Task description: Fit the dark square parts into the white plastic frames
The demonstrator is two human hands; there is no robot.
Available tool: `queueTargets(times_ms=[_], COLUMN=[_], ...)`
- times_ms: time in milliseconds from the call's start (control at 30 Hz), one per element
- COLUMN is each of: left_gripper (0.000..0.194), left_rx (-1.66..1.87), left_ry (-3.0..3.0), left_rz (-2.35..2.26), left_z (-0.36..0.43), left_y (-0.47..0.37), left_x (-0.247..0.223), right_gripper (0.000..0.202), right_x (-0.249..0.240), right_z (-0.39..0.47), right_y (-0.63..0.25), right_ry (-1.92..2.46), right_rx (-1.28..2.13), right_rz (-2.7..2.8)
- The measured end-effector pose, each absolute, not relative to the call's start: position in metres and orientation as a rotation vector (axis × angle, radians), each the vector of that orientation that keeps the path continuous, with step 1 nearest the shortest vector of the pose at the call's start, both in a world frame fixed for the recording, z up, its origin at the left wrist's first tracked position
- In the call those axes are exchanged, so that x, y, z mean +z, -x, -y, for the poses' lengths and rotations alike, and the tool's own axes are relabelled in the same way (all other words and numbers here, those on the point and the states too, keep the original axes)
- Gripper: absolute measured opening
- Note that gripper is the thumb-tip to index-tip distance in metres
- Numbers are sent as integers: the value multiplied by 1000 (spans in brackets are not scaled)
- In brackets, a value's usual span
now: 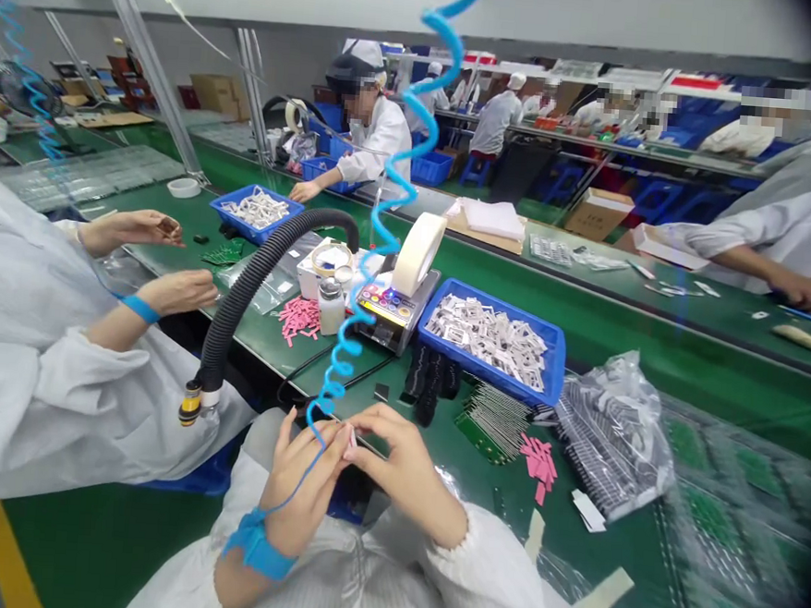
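Observation:
My left hand (301,482), with a blue strap (260,544) round its wrist, is closed at the fingertips on a small white part (350,444). My right hand (405,461) pinches the same part from the other side. Fingers cover most of it, so its exact kind does not show. Both hands are in front of my body at the bench's near edge. A blue coiled cord (338,373) runs down to the wrist strap. Beyond the hands, a blue tray (557,375) holds many white plastic frames (486,337).
Green circuit boards (491,423), pink strips (539,462) and a plastic bag (619,430) lie right. A tape roll (419,254) stands on a control box (387,317), near a bottle (330,308). A black hose (254,284) arches at left, beside a co-worker's hands (177,290).

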State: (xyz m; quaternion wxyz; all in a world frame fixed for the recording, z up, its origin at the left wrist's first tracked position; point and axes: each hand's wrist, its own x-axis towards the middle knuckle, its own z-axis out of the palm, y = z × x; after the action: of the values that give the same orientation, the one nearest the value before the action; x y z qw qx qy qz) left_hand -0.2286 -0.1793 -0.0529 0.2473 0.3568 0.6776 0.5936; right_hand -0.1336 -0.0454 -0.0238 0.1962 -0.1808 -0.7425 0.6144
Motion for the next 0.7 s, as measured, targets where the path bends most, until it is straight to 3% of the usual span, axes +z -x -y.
queueTargets(times_ms=[100,200,400,700], left_gripper=[25,18,38,45], left_rx=[1832,2008,2218,2245], left_ry=[-411,227,596,682], left_rz=[-1618,-1212,-1102,-820], left_z=[187,203,243,251], left_y=[247,277,338,347], left_x=[-73,-99,-135,-142], right_gripper=[28,28,15,21], right_x=[-30,-38,-48,-58], right_z=[33,10,-15,-29], right_y=[154,172,202,235], right_ry=[694,883,1148,1295], right_rx=[2050,2075,2103,2025], right_rz=[1594,1244,805,704])
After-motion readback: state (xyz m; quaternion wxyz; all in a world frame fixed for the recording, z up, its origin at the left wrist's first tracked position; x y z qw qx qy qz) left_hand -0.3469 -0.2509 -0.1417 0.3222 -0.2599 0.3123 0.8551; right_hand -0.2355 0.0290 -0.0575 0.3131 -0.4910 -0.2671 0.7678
